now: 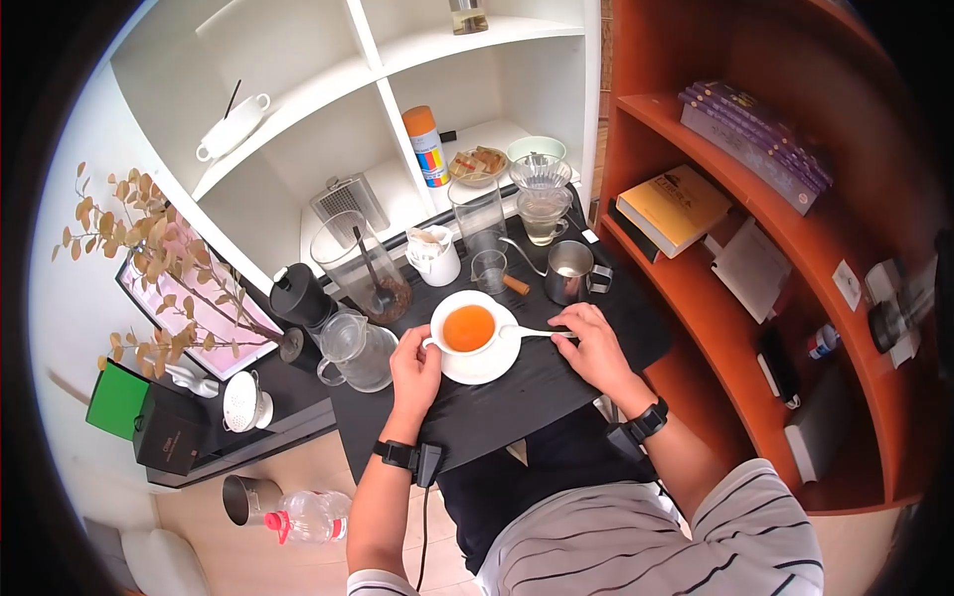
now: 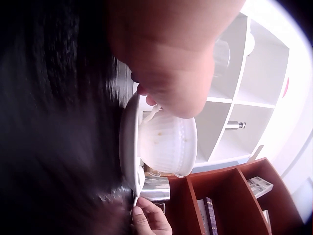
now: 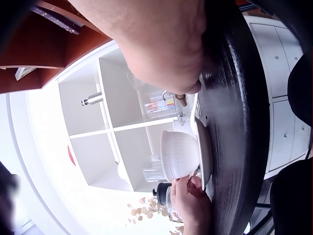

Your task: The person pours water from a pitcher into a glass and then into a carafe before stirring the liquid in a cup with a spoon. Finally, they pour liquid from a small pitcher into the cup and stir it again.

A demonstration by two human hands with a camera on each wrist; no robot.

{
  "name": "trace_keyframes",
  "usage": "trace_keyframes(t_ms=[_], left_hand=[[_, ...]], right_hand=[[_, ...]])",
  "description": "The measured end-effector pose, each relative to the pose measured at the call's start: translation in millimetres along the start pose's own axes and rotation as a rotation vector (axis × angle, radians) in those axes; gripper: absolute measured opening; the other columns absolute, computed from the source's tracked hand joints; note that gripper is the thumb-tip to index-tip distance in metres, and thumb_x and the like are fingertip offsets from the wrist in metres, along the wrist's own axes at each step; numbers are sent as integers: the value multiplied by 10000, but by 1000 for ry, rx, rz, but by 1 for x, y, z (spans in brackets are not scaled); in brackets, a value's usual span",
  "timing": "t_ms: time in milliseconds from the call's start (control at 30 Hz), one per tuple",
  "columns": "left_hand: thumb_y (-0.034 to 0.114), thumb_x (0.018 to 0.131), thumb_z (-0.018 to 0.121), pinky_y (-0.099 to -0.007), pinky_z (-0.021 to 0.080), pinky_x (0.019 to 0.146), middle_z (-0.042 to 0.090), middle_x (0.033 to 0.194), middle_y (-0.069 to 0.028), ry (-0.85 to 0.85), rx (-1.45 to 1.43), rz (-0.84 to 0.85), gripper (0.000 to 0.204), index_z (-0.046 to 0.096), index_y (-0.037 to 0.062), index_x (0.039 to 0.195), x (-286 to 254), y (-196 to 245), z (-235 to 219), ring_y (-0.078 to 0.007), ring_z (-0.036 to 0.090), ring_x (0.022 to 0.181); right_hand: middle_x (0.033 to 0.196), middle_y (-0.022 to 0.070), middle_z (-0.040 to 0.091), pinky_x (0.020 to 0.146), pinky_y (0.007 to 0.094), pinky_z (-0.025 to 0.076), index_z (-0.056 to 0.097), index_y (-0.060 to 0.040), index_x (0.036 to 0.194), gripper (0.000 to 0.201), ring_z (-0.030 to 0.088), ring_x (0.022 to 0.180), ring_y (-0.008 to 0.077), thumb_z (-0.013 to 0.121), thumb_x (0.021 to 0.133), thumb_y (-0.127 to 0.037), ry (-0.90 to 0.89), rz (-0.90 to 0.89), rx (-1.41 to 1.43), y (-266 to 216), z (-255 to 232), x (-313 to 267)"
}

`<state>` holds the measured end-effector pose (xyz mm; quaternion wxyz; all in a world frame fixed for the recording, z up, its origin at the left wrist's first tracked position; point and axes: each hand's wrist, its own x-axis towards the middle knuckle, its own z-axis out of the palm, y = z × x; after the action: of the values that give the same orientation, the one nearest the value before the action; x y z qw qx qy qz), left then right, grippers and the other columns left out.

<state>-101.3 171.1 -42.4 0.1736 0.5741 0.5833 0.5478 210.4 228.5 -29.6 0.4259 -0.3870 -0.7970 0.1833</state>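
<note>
A white fluted teacup (image 2: 168, 144) holding orange-brown tea (image 1: 468, 329) stands on a white saucer (image 1: 482, 373) on the black table. My left hand (image 1: 415, 370) pinches the cup's handle at its left side, thumb and fingertips close to the saucer. On the saucer's right side lies a white spoon (image 1: 537, 332), its handle reaching out past the rim. My right hand (image 1: 596, 353) pinches the end of that handle between thumb and fingers. In the right wrist view, my right palm hides part of the grip.
A glass server (image 1: 360, 348) stands left of the cup. Behind it are a glass canister (image 1: 343, 243) with a dark scoop, a white container (image 1: 434, 260) with packets, a small glass (image 1: 489, 270) with a wooden handle, and a steel pitcher (image 1: 568, 274). A red-brown bookcase (image 1: 686, 298) borders the right.
</note>
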Motion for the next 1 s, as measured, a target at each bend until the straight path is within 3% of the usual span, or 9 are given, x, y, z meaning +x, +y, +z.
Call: trace_keyframes(t_ms=[233, 367, 433, 533, 667, 800, 867, 933, 1000], left_hand=[[-20, 937, 603, -253, 455, 626, 590, 846, -31, 5, 27, -2, 209, 728, -22, 1106, -1, 0, 0, -84, 516, 657], [-11, 993, 598, -224, 434, 659, 619, 903, 15, -42, 30, -14, 176, 717, -5, 1123, -2, 3, -3, -44, 533, 732], [-18, 944, 609, -265, 459, 625, 592, 843, -38, -1, 51, 28, 199, 724, -12, 1106, -1, 6, -1, -101, 529, 654], [-11, 951, 619, -273, 464, 625, 593, 841, -50, -9, 98, 57, 191, 719, -7, 1114, -1, 15, -2, -118, 540, 651], [-8, 954, 627, -287, 467, 620, 589, 833, -65, -7, 135, 76, 186, 716, -3, 1117, -2, 17, -1, -139, 552, 647], [-11, 967, 604, -268, 428, 622, 604, 846, -39, -23, 142, 74, 196, 711, -5, 1131, -2, 15, -2, -112, 535, 687], [-19, 962, 600, -267, 427, 624, 601, 844, -45, -18, 140, 60, 201, 711, -6, 1129, -2, 16, -2, -115, 536, 689], [-26, 958, 599, -266, 427, 621, 602, 847, -47, -22, 144, 56, 205, 711, -6, 1129, 0, 15, -1, -118, 538, 689], [-33, 955, 597, -265, 426, 619, 604, 850, -49, -25, 152, 44, 209, 712, -7, 1128, -2, 15, -2, -121, 539, 688]], right_hand=[[1022, 117, 659, 904, 421, 535, 707, -22, 1019, 164, 647, 1035, 337, 789, 878, -41, 56, 96, 65, 0, -3, 3], [907, 105, 630, 769, 375, 530, 650, -6, 936, 140, 642, 842, 264, 780, 896, -40, 137, 197, 119, -2, -4, 4], [845, 80, 584, 681, 329, 503, 603, 1, 894, 182, 581, 716, 186, 782, 907, -29, 227, 219, 150, 0, -1, 4], [833, 66, 558, 657, 317, 485, 577, -6, 906, 208, 553, 698, 172, 784, 893, 9, 364, 226, 157, 1, -1, 3], [963, 87, 579, 703, 313, 513, 575, -23, 990, 225, 572, 776, 183, 765, 888, 40, 542, 215, 50, 11, -8, 4], [1088, 113, 614, 824, 364, 547, 621, -25, 1252, 424, 610, 883, 233, 772, 862, 45, 560, 239, -72, 24, -22, 16], [1086, 110, 631, 795, 348, 551, 636, -15, 1285, 431, 620, 860, 212, 773, 880, 38, 539, 210, -100, 33, -26, 21], [1054, 58, 632, 696, 280, 514, 682, -26, 1275, 312, 622, 834, 129, 737, 969, -26, 425, 240, 44, 42, -27, 24], [1020, 58, 639, 700, 278, 519, 696, -22, 1265, 279, 624, 813, 125, 720, 988, -33, 387, 278, 73, 43, -25, 25]])
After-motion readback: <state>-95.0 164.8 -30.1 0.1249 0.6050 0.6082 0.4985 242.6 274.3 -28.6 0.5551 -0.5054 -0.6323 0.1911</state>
